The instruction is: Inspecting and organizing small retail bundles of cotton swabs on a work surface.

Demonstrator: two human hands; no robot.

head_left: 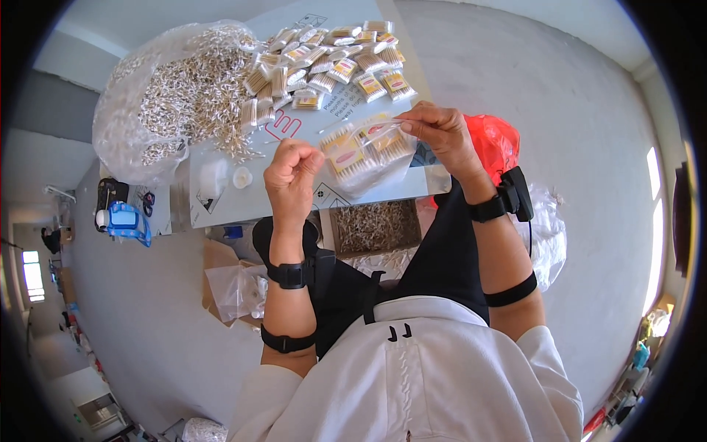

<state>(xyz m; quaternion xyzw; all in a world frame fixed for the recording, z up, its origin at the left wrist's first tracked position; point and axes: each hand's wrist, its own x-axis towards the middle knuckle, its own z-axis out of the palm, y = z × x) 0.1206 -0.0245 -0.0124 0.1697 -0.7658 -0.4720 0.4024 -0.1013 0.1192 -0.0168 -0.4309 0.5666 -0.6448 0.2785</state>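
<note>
Between my hands hangs a clear plastic bag [359,179] with several small packs of cotton swabs [346,156] inside, their yellow and white labels showing through. My right hand [444,138] pinches the bag's upper right edge between thumb and fingers. At its left side my left hand [291,177] is closed, thumb against curled fingers, gripping the bag's edge; the fingertips are partly hidden. The bag is over the near edge of the table. Beyond it, a heap of similar swab packs [345,70] covers the table's far part.
A big clear bag [110,136] spilling loose cotton swabs [195,92] lies at the table's left. A white tape roll [213,177] sits near the front edge. Below are a box of swabs [375,227] and an open carton [213,280]. A red bag [493,144] stands right.
</note>
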